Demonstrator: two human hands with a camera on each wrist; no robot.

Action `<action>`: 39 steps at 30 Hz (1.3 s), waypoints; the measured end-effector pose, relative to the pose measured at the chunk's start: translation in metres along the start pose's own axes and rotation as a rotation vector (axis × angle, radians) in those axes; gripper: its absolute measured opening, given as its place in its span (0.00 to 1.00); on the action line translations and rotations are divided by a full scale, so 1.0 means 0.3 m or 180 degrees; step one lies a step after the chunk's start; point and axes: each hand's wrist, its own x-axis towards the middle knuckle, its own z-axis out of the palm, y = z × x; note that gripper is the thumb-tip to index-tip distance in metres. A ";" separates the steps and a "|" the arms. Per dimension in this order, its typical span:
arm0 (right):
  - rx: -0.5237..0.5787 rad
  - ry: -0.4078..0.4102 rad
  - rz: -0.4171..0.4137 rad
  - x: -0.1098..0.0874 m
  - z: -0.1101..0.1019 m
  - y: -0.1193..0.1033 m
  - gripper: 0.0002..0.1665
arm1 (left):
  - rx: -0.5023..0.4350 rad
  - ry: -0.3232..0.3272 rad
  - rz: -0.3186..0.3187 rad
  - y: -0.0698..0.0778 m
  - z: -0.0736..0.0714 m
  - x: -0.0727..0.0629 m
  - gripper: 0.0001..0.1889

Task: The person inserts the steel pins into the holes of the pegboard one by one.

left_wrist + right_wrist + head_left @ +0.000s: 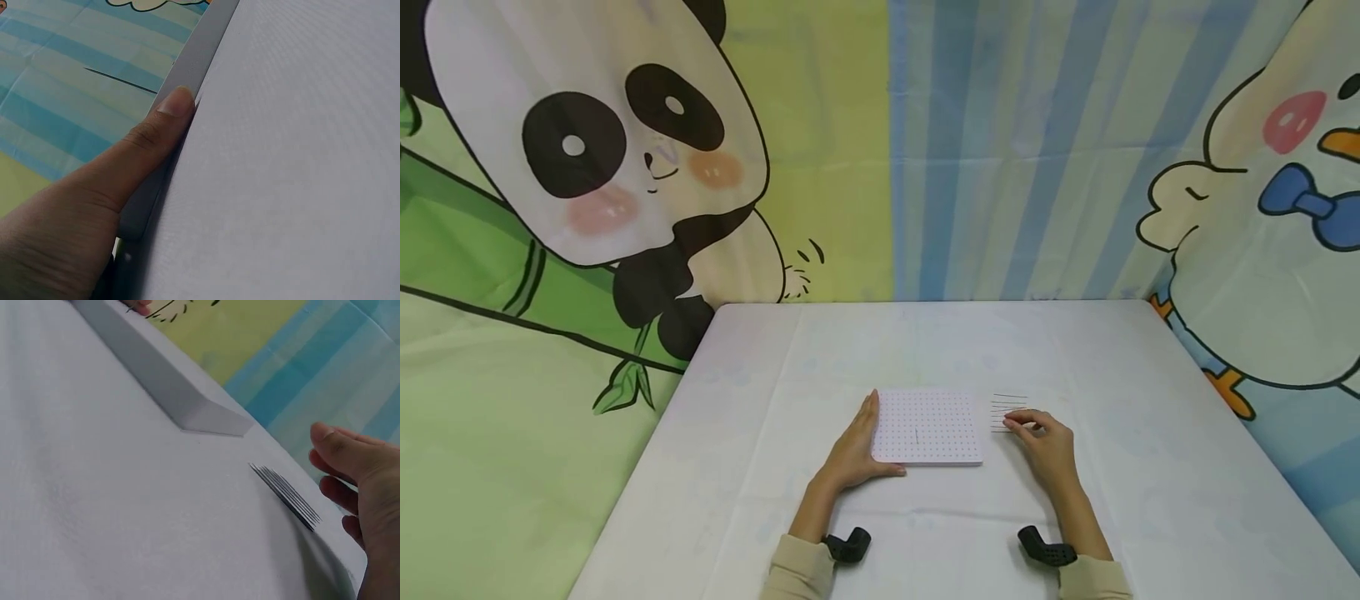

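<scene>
A white pegboard (932, 429) with a grid of small holes lies on the table. One thin dark pin (917, 436) stands up from its lower middle; the left wrist view also shows this pin (120, 80). My left hand (853, 450) rests against the board, fingers straight along its left side and thumb (159, 128) along the near edge. Right of the board lies a row of several thin metal pins (286, 497). My right hand (1041, 437) is over them, thumb and forefinger tips close together. Whether a pin is between those tips cannot be made out.
A white cloth covers the table (820, 350). Behind it hangs a printed curtain (835, 150) with a panda and a bird. Black wrist cameras (848, 546) are strapped on both wrists.
</scene>
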 end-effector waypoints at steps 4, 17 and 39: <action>-0.0277 -0.0029 0.0095 -0.003 -0.012 0.032 0.06 | 0.0004 -0.0030 -0.0052 -0.003 -0.001 -0.004 0.73; -0.0482 -0.0414 -0.0154 0.007 -0.008 0.043 0.05 | -0.0037 0.0015 -0.0012 -0.004 -0.001 -0.005 0.72; -0.0681 -0.0508 -0.0332 0.003 -0.001 0.043 0.06 | -0.0001 -0.0027 -0.0038 -0.004 0.003 0.000 0.73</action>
